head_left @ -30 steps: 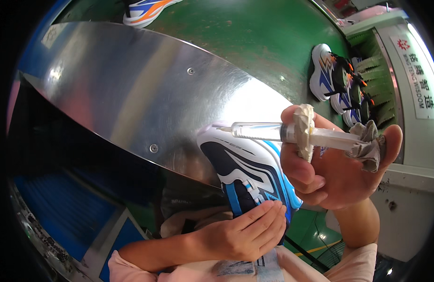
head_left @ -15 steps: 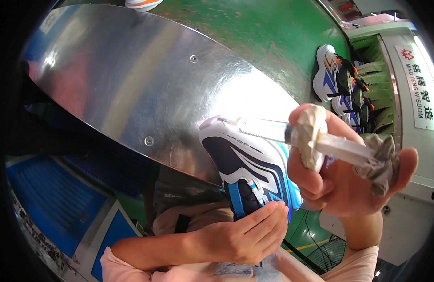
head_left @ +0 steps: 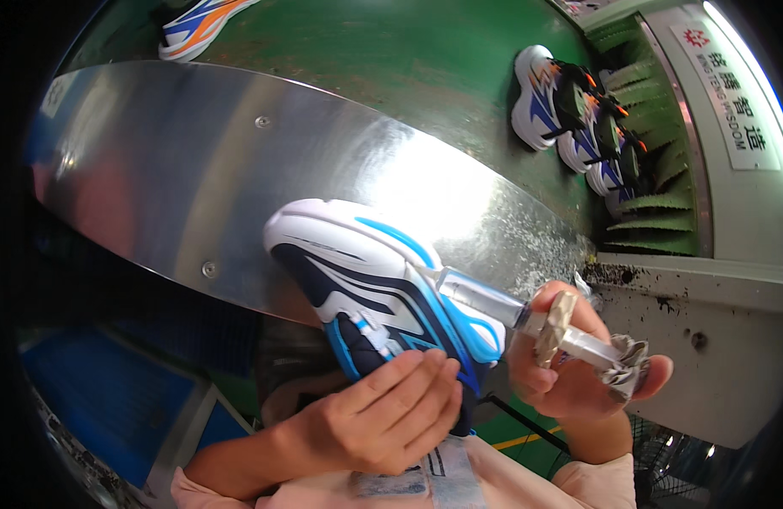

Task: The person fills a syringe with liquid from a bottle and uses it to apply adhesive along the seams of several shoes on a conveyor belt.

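A white, navy and light-blue sneaker (head_left: 349, 242) lies tilted on its side in front of me, its toe pointing up and left. My left hand (head_left: 387, 416) is closed on the upper near the ankle opening, fingers pressed together. In my right hand (head_left: 578, 373) is a clear syringe (head_left: 480, 297), its flange and plunger end wrapped in crumpled tape. My thumb rests at the plunger end. The syringe's tip meets the side of the sole around its middle; whether anything comes out cannot be seen.
A shiny metal plate (head_left: 179, 170) with screws edges a green conveyor belt (head_left: 391, 51). Several white-and-blue sneakers (head_left: 540, 102) stand at the far right by a machine opening with green strip curtains (head_left: 663, 144). Another sneaker (head_left: 200, 30) sits far left. Blue panels (head_left: 111, 407) lie lower left.
The sneaker has turned to show more of its sole. The syringe tip has moved from near the toe to the sole's middle. The whole view has shifted, and more of the far-left sneaker shows.
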The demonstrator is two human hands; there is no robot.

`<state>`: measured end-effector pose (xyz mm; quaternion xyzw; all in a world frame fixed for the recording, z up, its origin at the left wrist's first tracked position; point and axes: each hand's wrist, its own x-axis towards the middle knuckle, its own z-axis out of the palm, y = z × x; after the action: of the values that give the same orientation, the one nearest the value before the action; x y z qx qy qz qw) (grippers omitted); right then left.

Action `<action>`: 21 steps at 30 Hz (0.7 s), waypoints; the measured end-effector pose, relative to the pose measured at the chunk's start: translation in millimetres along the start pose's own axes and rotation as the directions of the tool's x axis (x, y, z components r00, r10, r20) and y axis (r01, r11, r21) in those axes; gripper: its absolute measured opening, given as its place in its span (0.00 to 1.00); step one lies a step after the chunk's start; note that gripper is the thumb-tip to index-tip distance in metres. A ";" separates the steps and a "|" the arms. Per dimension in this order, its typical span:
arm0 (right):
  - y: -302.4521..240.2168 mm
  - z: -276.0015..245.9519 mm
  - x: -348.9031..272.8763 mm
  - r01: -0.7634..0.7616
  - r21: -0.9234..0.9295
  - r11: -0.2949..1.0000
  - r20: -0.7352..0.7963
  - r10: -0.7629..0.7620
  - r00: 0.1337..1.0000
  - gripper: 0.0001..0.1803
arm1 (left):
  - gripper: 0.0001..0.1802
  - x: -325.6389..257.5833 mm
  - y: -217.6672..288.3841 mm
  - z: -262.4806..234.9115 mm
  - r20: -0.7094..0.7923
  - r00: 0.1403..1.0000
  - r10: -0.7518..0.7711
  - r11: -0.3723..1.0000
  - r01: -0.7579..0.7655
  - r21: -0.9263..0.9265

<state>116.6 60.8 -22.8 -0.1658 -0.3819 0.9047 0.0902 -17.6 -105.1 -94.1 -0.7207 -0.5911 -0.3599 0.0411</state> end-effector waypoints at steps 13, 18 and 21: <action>16.2 -5.2 -62.2 -0.066 -0.042 0.997 -0.173 0.058 0.983 0.72 | 0.09 2.9 5.7 -3.4 0.067 0.998 -0.015 0.998 0.011 0.058; 23.8 -8.8 -81.2 0.017 0.049 0.999 -0.135 -0.011 0.991 0.72 | 0.09 8.0 6.8 -1.2 0.077 0.997 -0.002 0.995 -0.005 0.095; 25.1 -16.8 -93.7 -0.001 0.021 1.000 -0.175 0.004 0.985 0.71 | 0.10 11.4 8.2 -1.2 0.093 0.996 0.004 0.993 -0.015 0.114</action>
<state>208.9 27.4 -30.3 -0.2441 -0.3629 0.8907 0.1240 -10.5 -98.8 -83.8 -0.7359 -0.6085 -0.2915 0.0567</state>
